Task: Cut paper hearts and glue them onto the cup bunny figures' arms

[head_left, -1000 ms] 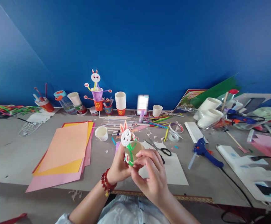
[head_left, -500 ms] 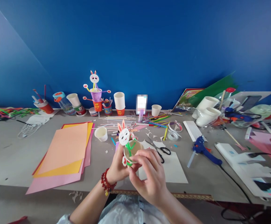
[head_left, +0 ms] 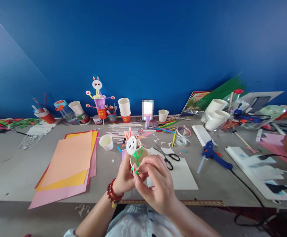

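Low over the table's front, my left hand (head_left: 125, 176) is closed around a paper cup (head_left: 143, 154), which is partly hidden by my fingers. A white paper rabbit face (head_left: 131, 145) with orange-pink ears stands up from the cup on green strips (head_left: 137, 158). My right hand (head_left: 155, 179) reaches across the cup's mouth. Its thumb and fingertips pinch a green strip with a small white-and-red paper paw (head_left: 134, 168) at its end. Another such paw (head_left: 140, 144) sticks out on the far side of the cup. A red bead bracelet circles my left wrist.
Coloured paper sheets (head_left: 66, 161) lie at left, beside a white paper cup (head_left: 106, 142). Black-handled scissors (head_left: 169, 161) rest on white paper (head_left: 183, 177). A blue glue gun (head_left: 216, 156) and a power strip (head_left: 254, 174) with cables are at right. A finished-looking rabbit figure (head_left: 99, 98) stands behind.
My right fingertips have turned the near paw, which now shows more edge-on and slightly farther right. My left hand keeps its hold on the cup. The view has shifted slightly.
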`<state>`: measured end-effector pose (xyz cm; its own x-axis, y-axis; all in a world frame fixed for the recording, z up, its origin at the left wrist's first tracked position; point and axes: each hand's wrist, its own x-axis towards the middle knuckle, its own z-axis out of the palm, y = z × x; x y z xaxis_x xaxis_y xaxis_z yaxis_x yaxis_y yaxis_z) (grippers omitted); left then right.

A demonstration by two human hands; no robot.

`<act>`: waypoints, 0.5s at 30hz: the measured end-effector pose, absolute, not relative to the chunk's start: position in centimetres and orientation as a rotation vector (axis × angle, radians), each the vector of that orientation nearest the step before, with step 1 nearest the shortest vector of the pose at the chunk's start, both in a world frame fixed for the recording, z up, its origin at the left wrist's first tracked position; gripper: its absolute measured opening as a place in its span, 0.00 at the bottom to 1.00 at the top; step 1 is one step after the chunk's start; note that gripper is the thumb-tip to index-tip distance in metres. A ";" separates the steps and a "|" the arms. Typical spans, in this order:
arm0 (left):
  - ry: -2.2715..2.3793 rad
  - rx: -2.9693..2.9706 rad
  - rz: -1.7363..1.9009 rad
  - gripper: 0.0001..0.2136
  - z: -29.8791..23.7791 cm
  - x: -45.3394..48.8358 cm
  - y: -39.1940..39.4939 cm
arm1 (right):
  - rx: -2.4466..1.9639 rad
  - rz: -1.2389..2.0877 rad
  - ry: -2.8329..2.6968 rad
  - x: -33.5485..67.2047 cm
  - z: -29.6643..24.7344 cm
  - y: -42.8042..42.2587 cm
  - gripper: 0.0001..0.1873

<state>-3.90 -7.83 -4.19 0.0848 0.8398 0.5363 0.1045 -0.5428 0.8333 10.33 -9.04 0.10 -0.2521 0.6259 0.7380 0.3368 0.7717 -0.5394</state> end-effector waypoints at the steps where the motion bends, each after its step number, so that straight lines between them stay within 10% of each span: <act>1: 0.925 1.737 1.513 0.28 -4.2 -3.9 -7.8 | -0.743 0.328 -1.860 10.3 0.1 -9.0 0.07; 15: 0.928 1.726 1.529 0.27 -4.6 -4.1 -7.8 | -0.768 0.273 -1.871 10.2 0.0 -8.8 0.08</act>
<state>-4.10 -7.76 -4.55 0.0720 0.8400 0.5377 0.0893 -0.5424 0.8354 10.22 -8.79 0.04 -0.2474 0.6204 0.7443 0.3816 0.7685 -0.5137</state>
